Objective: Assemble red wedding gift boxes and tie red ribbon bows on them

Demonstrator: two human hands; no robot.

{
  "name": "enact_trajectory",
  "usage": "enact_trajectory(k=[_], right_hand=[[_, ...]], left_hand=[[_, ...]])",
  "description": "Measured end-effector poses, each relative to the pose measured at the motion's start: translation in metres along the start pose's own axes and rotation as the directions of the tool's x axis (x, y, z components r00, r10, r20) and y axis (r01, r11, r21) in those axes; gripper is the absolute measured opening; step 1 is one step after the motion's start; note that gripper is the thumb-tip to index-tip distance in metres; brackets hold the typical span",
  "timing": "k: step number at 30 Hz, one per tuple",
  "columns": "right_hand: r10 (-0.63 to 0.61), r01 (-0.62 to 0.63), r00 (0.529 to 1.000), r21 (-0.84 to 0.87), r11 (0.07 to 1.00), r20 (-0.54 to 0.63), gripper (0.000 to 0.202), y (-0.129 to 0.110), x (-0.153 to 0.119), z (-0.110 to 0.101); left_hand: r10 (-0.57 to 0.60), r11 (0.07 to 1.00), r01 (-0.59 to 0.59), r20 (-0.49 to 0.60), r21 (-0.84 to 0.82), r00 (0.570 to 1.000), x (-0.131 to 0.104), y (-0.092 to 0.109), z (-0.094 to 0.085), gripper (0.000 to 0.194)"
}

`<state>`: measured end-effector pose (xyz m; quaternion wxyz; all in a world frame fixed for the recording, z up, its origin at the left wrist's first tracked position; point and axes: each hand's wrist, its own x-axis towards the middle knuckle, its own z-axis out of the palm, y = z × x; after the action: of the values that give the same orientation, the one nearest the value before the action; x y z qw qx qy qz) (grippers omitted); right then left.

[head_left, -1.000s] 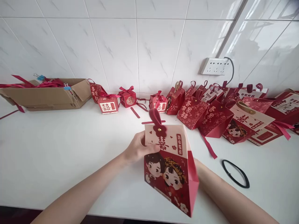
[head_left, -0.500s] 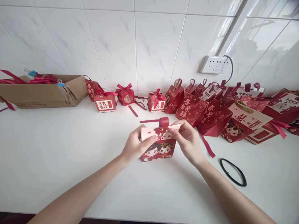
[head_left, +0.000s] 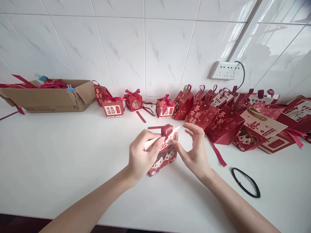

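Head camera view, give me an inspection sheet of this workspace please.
Surface: white tabletop, no spill seen.
Job's things: patterned gift box with ribbon loop; finished-looking red boxes crowd the right.
Clutter: black loop, loose ribbon; cardboard box with ribbons, clips.
Hands: left hand pinches the gift box top; right hand open beside it, contact unclear.
Cables: dark cable at the wall socket unit.
Surroundings: tiled wall behind.
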<state>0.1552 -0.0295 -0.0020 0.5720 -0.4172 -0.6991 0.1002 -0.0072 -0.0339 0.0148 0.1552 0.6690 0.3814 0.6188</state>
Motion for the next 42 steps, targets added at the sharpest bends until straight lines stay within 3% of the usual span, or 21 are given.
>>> enact_trajectory(k=[3,5,7,9,11,13,14,15,16,18,19,20,22,24,29,33,35,36,37,39,42], right_hand=[[-0.095,0.101,0.985,-0.029,0.994,0.145,0.06,-0.009,-0.005,0.001],[-0.078,0.067,0.961,0.052,0.996,0.265,0.07,-0.016,-0.006,-0.001],[-0.018,-0.016,0.947,0.101,0.995,0.322,0.061,-0.021,-0.003,-0.005],[0.086,-0.125,0.953,0.12,0.985,0.29,0.04,-0.021,0.001,-0.01],[0.212,-0.245,0.956,0.155,0.957,0.203,0.026,-0.019,0.006,-0.015],[0.352,-0.378,0.925,0.229,0.897,0.144,0.025,-0.015,0.009,-0.018],[0.421,-0.446,0.895,0.276,0.851,0.149,0.026,-0.013,0.01,-0.019],[0.482,-0.509,0.86,0.325,0.797,0.164,0.027,-0.011,0.01,-0.019],[0.533,-0.56,0.826,0.371,0.741,0.183,0.028,-0.01,0.011,-0.019],[0.593,-0.622,0.775,0.427,0.657,0.217,0.029,-0.01,0.012,-0.018],[0.607,-0.637,0.762,0.437,0.635,0.226,0.028,-0.01,0.013,-0.018],[0.614,-0.645,0.754,0.44,0.625,0.234,0.027,-0.01,0.013,-0.018],[0.604,-0.646,0.757,0.429,0.631,0.251,0.026,-0.012,0.015,-0.018],[0.564,-0.63,0.776,0.406,0.662,0.283,0.025,-0.014,0.016,-0.019],[0.426,-0.511,0.853,0.316,0.8,0.3,0.02,-0.026,0.013,-0.019],[0.238,-0.275,0.949,0.173,0.946,0.209,0.015,-0.033,0.003,-0.014],[0.072,-0.081,0.992,0.079,0.994,0.108,0.012,-0.032,-0.002,-0.01],[-0.039,0.038,0.998,0.03,0.999,0.046,0.02,-0.03,-0.003,-0.009],[-0.163,0.163,0.987,-0.025,0.986,-0.01,0.03,-0.028,-0.004,-0.007],[-0.387,0.376,0.921,-0.149,0.915,-0.053,0.042,-0.024,-0.005,-0.006],[-0.538,0.517,0.843,-0.308,0.798,0.02,0.034,-0.022,-0.004,-0.007]], left_hand=[[-0.004,0.988,0.028,0.16,-0.152,0.987,-0.012,0.001,-0.001,0.03],[0.096,0.965,-0.003,0.34,-0.264,0.935,-0.021,0.002,-0.002,0.049],[0.243,0.944,-0.112,0.427,-0.31,0.871,-0.026,0.0,-0.003,0.053],[0.306,0.943,-0.223,0.375,-0.248,0.875,-0.024,-0.003,-0.005,0.04],[0.264,0.963,-0.246,0.195,-0.115,0.944,-0.015,-0.01,-0.008,0.028],[0.125,0.991,-0.122,0.064,-0.062,0.99,-0.003,-0.016,-0.012,0.029],[0.026,0.994,-0.015,0.098,-0.113,0.995,0.002,-0.018,-0.013,0.032],[-0.077,0.974,0.118,0.207,-0.192,0.975,0.006,-0.02,-0.013,0.035],[-0.157,0.926,0.268,0.372,-0.266,0.915,0.008,-0.021,-0.013,0.036],[-0.211,0.781,0.537,0.673,-0.319,0.709,0.009,-0.02,-0.011,0.04],[-0.206,0.722,0.618,0.757,-0.311,0.621,0.007,-0.019,-0.01,0.043],[-0.198,0.688,0.662,0.8,-0.298,0.567,0.006,-0.018,-0.01,0.044],[-0.2,0.669,0.688,0.824,-0.281,0.531,0.003,-0.016,-0.009,0.042],[-0.233,0.667,0.688,0.797,-0.285,0.556,0.002,-0.015,-0.008,0.038],[-0.38,0.764,0.573,0.511,-0.296,0.771,0.01,-0.003,-0.01,0.027],[-0.305,0.879,0.445,0.518,-0.171,0.8,0.015,0.016,-0.016,0.016],[-0.276,0.916,0.384,0.505,-0.121,0.818,0.014,0.021,-0.017,0.013],[-0.266,0.93,0.354,0.476,-0.103,0.838,0.013,0.022,-0.017,0.012],[-0.252,0.942,0.322,0.439,-0.092,0.862,0.011,0.022,-0.017,0.01],[-0.214,0.96,0.266,0.378,-0.092,0.901,0.007,0.021,-0.014,0.008],[-0.144,0.968,0.207,0.357,-0.145,0.923,0.001,0.018,-0.01,0.008]])
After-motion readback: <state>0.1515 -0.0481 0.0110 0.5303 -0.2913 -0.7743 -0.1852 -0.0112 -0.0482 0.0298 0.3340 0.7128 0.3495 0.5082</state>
